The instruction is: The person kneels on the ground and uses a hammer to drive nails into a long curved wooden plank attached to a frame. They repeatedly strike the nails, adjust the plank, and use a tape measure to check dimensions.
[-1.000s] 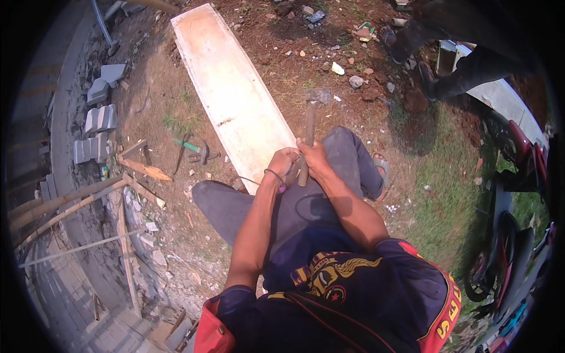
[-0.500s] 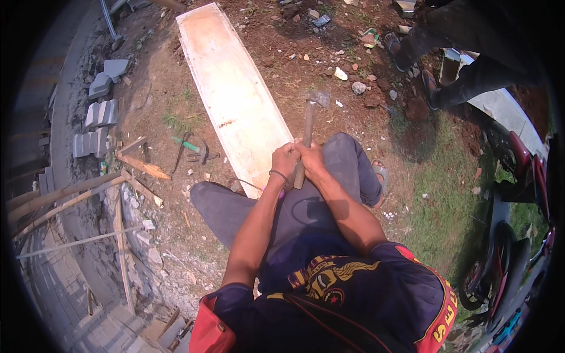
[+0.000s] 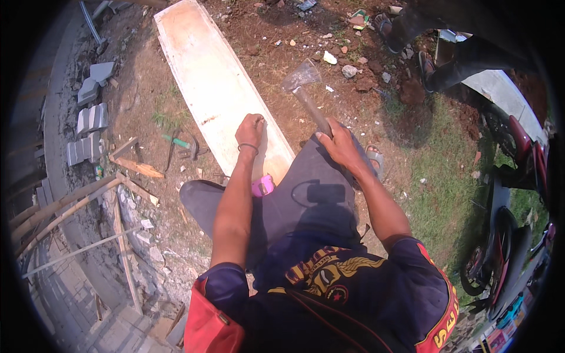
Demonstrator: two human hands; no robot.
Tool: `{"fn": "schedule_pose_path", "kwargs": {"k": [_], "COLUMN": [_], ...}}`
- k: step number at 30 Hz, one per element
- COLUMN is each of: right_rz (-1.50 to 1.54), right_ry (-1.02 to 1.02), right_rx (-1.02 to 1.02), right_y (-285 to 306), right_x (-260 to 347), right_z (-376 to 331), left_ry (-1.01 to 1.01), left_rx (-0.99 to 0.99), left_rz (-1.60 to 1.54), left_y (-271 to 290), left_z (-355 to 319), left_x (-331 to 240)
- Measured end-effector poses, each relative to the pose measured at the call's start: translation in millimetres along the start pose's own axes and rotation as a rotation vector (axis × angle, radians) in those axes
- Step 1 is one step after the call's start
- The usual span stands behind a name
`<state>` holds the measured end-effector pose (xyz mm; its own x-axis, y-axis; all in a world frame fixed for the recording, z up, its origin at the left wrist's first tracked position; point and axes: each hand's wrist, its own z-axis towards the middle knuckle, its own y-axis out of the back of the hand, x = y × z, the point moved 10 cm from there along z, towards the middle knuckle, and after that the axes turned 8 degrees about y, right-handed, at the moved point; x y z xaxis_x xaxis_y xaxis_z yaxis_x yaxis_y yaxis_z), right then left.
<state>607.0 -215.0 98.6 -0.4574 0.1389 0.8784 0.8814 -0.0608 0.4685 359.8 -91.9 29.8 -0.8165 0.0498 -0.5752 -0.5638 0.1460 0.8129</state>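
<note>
My right hand [image 3: 340, 144] is wrapped round the wooden handle of a hatchet [image 3: 302, 76], its wide metal head raised at the far end over the dirt beside the board. Over the right edge of a long pale wooden board [image 3: 226, 94], my left hand [image 3: 251, 130] is closed in a pinch. Whatever it may hold is too small to make out. The board runs away from my knees toward the far left. A small pink case [image 3: 263, 185], perhaps a tape measure, lies at the board's near end by my leg.
Left of the board lie a green-handled hammer [image 3: 181, 143] and split wood [image 3: 136, 166]. Concrete blocks [image 3: 88, 150] stand beyond, with bamboo poles [image 3: 65, 203] nearer. Another person's legs [image 3: 465, 67] show at far right, motorbikes [image 3: 500, 247] at right. Stones litter the dirt.
My hands have separated: the left moved left and forward over the board, the right swung rightward with the hatchet, whose head now tilts left. The pink case has come into view.
</note>
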Motion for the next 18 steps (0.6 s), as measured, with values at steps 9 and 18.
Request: {"fn": "schedule_pose_path", "kwargs": {"k": [9, 18], "right_rz": [0.246, -0.047], "right_ry": [-0.334, 0.044], "right_rx": [0.251, 0.418], "right_y": [-77, -135], "right_x": [-5, 36], "right_z": [-37, 9], "left_ry": [0.163, 0.661], "left_rx": [0.074, 0.41], "left_rz": [-0.211, -1.631], "left_y": [-4, 33], "left_z": [-5, -120], "left_x": [27, 63]}}
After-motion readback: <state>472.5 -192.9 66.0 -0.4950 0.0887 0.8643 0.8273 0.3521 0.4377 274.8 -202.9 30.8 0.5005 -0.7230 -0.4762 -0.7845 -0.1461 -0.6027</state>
